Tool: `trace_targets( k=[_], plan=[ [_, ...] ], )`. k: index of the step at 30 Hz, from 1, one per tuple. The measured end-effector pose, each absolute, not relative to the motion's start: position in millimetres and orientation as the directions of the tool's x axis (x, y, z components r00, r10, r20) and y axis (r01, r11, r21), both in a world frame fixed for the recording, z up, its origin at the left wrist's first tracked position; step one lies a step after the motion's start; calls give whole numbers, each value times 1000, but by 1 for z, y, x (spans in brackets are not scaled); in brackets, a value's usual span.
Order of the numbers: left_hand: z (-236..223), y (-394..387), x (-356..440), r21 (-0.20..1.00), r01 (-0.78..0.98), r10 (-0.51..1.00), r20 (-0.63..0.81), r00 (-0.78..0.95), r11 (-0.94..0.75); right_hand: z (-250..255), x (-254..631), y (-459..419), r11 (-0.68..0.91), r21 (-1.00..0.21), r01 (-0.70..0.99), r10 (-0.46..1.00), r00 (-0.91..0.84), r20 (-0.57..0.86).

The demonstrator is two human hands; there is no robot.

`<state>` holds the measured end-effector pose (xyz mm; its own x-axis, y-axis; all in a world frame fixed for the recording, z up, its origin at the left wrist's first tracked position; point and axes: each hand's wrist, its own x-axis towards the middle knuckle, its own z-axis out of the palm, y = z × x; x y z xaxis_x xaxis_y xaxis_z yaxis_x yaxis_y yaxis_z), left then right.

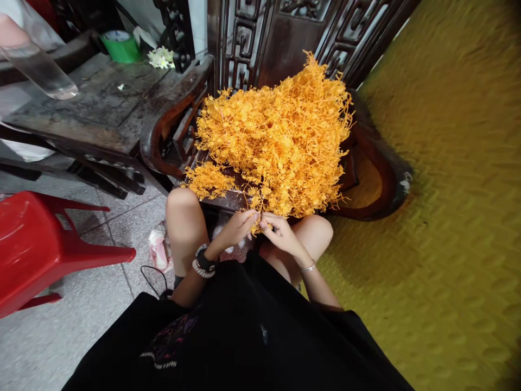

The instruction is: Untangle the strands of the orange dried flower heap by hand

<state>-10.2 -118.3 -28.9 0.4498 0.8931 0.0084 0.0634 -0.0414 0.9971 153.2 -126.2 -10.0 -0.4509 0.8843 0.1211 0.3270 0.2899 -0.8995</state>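
Observation:
My left hand (239,227) and my right hand (281,232) meet between my knees, fingers pinched together. Both grip an orange plastic sprig (261,202) that looks like artificial foliage, its thin stem running up between them. Fingertips hide part of the sprig, and loose orange bits hang just below. Right in front lies a large heap of similar orange sprigs (277,136) on the seat of a dark carved wooden chair (160,133). A smaller cluster of orange sprigs (209,180) lies at the heap's left, near the seat's front edge.
At left, a dark wooden table (101,117) bears a green tape roll (122,48) and pale flowers (161,57). A clear bottle or cup (44,70) shows above it. A red plastic stool (36,239) stands below. Textured yellow material (443,244) fills the right side.

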Motion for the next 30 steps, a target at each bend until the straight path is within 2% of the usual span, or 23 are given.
trace_targets(
  k=[2,4,8,13,16,19,22,27,30],
  plan=[
    [-34,-116,-5,992,-93,907,-41,419,88,-17,151,-125,118,-980,158,923,-382,49],
    [-39,-114,0,949,-227,907,-114,405,220,-26,147,-126,0,-999,38,953,-303,-11],
    [-44,-110,6,849,-365,877,-206,434,381,-39,139,-127,-56,-997,-52,972,-231,-43],
    [-42,-107,11,795,-448,883,-222,414,410,-37,135,-127,-122,-975,-186,974,-210,-82],
    [-37,-107,12,836,-404,882,-182,434,371,-31,140,-125,-61,-989,-132,974,-225,-30],
    [-29,-108,9,946,-252,910,-86,406,202,-23,150,-120,36,-998,-42,968,-245,45],
    [-19,-112,3,993,-102,910,-12,415,59,-13,161,-115,71,-997,13,956,-287,64],
    [-14,-117,-3,992,-89,863,-35,504,92,6,166,-111,211,-961,180,865,-492,98],
    [-14,-118,-3,993,-84,864,-29,503,83,17,165,-112,317,-909,273,785,-613,89]
  ],
)
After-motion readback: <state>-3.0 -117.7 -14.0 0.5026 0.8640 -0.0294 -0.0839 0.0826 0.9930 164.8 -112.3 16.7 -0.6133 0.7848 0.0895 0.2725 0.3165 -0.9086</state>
